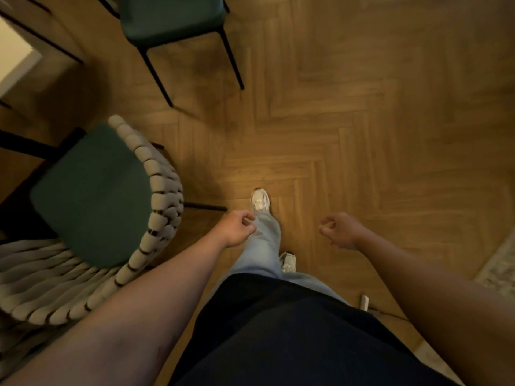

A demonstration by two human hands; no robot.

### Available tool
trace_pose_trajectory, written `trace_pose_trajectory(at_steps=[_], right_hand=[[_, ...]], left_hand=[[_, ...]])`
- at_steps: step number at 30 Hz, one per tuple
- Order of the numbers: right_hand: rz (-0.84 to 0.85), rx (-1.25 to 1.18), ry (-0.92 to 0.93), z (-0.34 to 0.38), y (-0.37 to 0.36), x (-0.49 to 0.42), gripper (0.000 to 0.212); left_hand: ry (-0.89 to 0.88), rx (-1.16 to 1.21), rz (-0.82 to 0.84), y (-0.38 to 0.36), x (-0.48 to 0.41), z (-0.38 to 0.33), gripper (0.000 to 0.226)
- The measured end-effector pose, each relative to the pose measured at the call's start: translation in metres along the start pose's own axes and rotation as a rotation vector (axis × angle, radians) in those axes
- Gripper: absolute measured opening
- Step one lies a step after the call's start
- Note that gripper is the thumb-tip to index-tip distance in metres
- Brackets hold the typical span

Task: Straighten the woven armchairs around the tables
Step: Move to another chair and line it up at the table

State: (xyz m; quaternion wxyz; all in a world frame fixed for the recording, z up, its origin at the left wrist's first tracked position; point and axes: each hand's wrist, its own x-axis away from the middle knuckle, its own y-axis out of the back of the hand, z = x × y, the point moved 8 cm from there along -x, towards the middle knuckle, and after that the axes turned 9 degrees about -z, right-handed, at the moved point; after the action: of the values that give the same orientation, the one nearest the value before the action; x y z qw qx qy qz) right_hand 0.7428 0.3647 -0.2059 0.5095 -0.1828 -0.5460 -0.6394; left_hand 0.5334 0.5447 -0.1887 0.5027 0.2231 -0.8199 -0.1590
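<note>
both hands empty: left hand [237, 228] and right hand [338, 229] hang loosely curled over the herringbone wood floor [362, 121], touching nothing. woven armchair [111, 218], green seat, stands just left of the left forearm. second green chair [172, 20] farther ahead, its back cut off, possibly woven too. pale table edge [14, 57] at far left.

You have one view only, worn on your head and aimed almost straight down. It takes in your forearms, legs and the floor [348, 112] close below, with a woven chair [92, 218] at the left edge, wide-angled.
</note>
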Motion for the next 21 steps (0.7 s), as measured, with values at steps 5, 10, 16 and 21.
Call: trace_pose_trajectory(at_steps=[5,10,16,21], right_hand=[[-0.024,-0.016,-0.018,0.022,0.07,-0.053,0.048],[-0.055,-0.088,-0.057,0.059,0.15,-0.116,0.043],[-0.043,-0.081,-0.016,0.13,0.244,-0.185,0.043],[-0.058,-0.045,0.057,0.188,0.32,-0.249,0.041]], left_hand=[[0.002,0.007,0.029,0.024,-0.069,-0.058,0.031],[-0.027,-0.116,0.066,0.064,-0.141,-0.115,0.031],[-0.066,-0.076,0.04,0.143,-0.225,-0.205,0.034],[-0.049,0.016,0.008,0.198,-0.287,-0.264,0.03]])
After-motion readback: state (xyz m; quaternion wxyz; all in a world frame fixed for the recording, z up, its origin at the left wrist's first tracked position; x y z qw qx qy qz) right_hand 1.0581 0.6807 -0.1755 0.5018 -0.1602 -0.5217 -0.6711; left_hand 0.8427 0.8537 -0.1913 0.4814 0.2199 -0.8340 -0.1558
